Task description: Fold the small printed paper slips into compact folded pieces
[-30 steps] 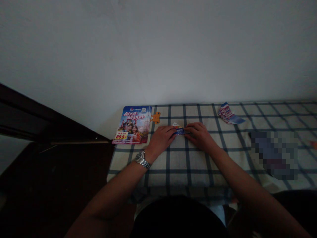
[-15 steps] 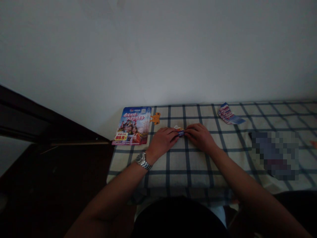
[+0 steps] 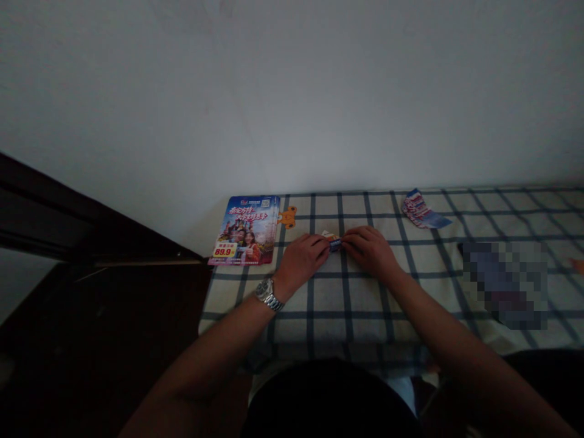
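Between my two hands, low over the checked cloth, is a small folded flyer (image 3: 336, 245) in dark blue with a white and yellow part behind it. My left hand (image 3: 303, 258), with a metal watch (image 3: 269, 294) on its wrist, pinches the flyer's left end. At the right end, the fingers of my right hand (image 3: 370, 250) are closed on it too. Fingers cover both ends of the flyer. A stack of colourful printed flyers (image 3: 246, 234) lies to the left of my left hand.
Folded flyers (image 3: 422, 213) lie fanned out at the back right. A blurred-out dark object (image 3: 504, 286) rests on the cloth (image 3: 323, 304) to the right. Part of another person's hand (image 3: 577, 265) shows at the right edge. A white wall (image 3: 319, 97) stands behind.
Both hands keep their pinch on the folded flyer and stay almost in place. The view has shifted very slightly; nothing else has visibly moved.
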A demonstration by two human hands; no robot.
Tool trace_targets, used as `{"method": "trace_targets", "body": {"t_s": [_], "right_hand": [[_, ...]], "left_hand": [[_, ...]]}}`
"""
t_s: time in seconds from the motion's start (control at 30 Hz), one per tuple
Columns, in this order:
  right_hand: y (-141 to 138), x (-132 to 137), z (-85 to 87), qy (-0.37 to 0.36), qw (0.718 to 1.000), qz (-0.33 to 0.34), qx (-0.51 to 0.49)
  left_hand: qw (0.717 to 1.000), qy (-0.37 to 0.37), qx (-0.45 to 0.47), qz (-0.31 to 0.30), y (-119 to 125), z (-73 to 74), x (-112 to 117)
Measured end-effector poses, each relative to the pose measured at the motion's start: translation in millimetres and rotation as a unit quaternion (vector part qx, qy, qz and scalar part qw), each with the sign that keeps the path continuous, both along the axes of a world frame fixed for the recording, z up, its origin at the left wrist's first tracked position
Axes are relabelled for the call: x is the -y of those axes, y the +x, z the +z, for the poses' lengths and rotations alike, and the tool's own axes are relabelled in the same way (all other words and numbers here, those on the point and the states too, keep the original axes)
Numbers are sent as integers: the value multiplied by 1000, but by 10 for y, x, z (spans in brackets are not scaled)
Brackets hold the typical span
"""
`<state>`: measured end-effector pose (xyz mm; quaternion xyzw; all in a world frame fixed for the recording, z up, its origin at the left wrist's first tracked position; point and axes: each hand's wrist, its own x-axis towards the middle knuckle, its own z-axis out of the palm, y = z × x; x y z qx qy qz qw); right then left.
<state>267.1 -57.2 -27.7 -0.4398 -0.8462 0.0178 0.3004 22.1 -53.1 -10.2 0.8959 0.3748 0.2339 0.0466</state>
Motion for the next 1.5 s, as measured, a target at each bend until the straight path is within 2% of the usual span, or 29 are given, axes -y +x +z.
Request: {"method": "trace_targets", "body": {"t_s": [0.27, 0.53, 0.7, 0.87, 1.1, 1.5], "right_hand": [[-14, 102, 189, 24, 999, -18, -25], [-40, 258, 215, -2, 999, -26, -44], [-117, 333, 234, -48, 998, -25, 30], [-196, 314, 237, -43, 994, -29, 98], [-304, 262, 315, -50, 988, -41, 143], [-396, 174, 375, -65, 985, -12, 162]], "left_hand": [[999, -27, 29, 29, -16, 10, 30], [997, -36, 53, 42, -28, 17, 25], [996, -44, 56, 52, -33, 47, 35], [995, -48, 67, 56, -36, 69, 51], [994, -48, 72, 62, -37, 94, 60], [990, -61, 109, 67, -71, 103, 57]]}}
